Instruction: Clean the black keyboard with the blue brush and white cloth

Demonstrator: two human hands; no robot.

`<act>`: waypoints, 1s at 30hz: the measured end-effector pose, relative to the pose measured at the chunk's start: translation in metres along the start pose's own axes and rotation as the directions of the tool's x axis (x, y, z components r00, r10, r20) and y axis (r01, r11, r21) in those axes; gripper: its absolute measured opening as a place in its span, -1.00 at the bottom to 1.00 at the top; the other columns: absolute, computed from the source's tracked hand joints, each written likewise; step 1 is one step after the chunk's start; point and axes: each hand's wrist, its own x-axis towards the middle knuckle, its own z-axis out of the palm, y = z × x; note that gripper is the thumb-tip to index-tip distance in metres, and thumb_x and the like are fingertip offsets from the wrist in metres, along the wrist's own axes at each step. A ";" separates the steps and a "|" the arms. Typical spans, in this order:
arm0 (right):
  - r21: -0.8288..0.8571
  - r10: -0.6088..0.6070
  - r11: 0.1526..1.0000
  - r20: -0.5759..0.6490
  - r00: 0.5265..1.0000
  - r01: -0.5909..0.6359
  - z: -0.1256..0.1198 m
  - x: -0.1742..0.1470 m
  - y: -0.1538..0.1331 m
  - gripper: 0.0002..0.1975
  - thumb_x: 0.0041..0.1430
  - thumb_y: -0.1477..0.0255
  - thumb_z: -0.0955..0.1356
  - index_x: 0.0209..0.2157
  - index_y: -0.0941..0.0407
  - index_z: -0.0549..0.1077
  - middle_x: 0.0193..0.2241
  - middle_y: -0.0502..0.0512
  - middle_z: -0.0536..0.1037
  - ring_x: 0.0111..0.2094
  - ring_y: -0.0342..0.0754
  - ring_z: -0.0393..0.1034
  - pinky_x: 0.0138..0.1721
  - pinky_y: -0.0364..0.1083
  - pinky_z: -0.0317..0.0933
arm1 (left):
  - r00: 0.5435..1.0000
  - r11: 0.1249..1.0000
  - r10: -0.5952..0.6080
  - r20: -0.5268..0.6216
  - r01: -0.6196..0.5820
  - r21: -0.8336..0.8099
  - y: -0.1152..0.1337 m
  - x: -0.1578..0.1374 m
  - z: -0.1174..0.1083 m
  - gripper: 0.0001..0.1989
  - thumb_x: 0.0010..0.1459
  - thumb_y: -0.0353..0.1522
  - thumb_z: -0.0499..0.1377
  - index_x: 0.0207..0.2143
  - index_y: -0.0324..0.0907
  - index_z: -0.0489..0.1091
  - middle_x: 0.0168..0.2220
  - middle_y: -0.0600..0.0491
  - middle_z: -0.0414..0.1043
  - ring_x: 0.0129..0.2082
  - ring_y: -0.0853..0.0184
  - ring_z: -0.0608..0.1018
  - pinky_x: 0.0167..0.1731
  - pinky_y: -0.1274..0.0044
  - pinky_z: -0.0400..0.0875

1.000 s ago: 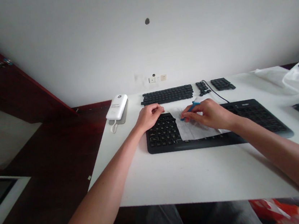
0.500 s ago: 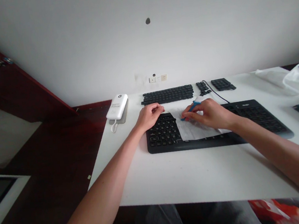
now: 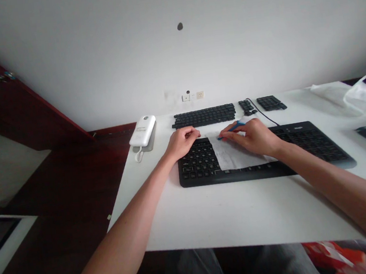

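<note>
Surface: white desk against a plain white wall; dark red wood floor and dark red door to the left. Wall sockets sit just above the desk's far edge.

On the desk: a black full-size keyboard in front of the person, a sheet of white paper lying over its middle keys. Behind it, rows of loose black keycaps and a smaller keycap block. A white power bank lies at the far left; white plastic wrap at the far right.

Writing: key legends and the power bank label are too small to read.

Left hand: fingers curled together, resting on the keyboard's upper left corner, holding nothing visible.

Right hand: fingers pinched shut on a small blue brush, its tip at the paper's upper edge, over the keyboard's top row.
</note>
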 end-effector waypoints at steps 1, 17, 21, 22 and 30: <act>0.016 -0.004 1.000 0.024 1.000 0.004 0.001 0.000 0.001 -0.65 0.40 0.21 0.32 -0.27 0.04 0.71 -0.13 0.03 0.74 -0.27 0.06 0.65 -0.20 -0.01 0.45 | 1.000 1.000 0.001 -0.001 -0.001 -0.002 0.000 0.000 0.000 -0.72 0.40 -0.24 0.15 -0.33 -0.16 0.54 -0.27 0.04 0.59 -0.22 0.25 0.58 -0.14 0.44 0.38; 0.076 0.003 0.997 0.060 0.998 -0.007 0.004 0.003 0.002 -0.63 0.39 0.20 0.30 -0.27 0.07 0.70 -0.13 0.10 0.74 -0.19 0.10 0.64 -0.09 0.05 0.45 | 1.000 1.000 0.002 0.003 -0.002 0.021 -0.002 0.000 -0.001 -0.70 0.40 -0.21 0.14 -0.32 -0.17 0.55 -0.30 0.05 0.57 -0.29 0.27 0.54 -0.20 0.46 0.34; 0.050 0.002 0.999 0.048 0.999 -0.004 0.007 0.003 0.002 -0.63 0.37 0.21 0.32 -0.33 0.08 0.70 -0.16 0.11 0.74 -0.29 0.05 0.60 -0.20 0.02 0.42 | 1.000 0.999 0.022 -0.007 -0.022 0.038 -0.005 0.002 0.001 -0.71 0.39 -0.23 0.15 -0.33 -0.18 0.55 -0.31 0.05 0.56 -0.29 0.28 0.54 -0.23 0.47 0.32; 0.029 0.002 1.000 0.036 0.999 -0.003 0.008 0.003 0.002 -0.63 0.37 0.21 0.33 -0.34 0.08 0.70 -0.18 0.10 0.74 -0.34 0.03 0.58 -0.24 0.02 0.39 | 1.000 0.998 0.030 -0.009 -0.029 0.050 -0.007 0.003 0.002 -0.71 0.38 -0.23 0.15 -0.33 -0.18 0.55 -0.32 0.05 0.56 -0.30 0.28 0.53 -0.24 0.47 0.32; 0.001 -0.048 0.999 0.002 0.999 0.048 0.009 0.000 0.001 -0.68 0.35 0.28 0.37 -0.38 0.12 0.69 -0.22 0.08 0.74 -0.45 -0.10 0.46 -0.29 -0.05 0.27 | 0.994 0.991 0.102 -0.040 -0.098 0.095 -0.014 0.008 0.007 -0.74 0.37 -0.28 0.16 -0.35 -0.19 0.54 -0.37 0.05 0.51 -0.35 0.29 0.49 -0.23 0.46 0.32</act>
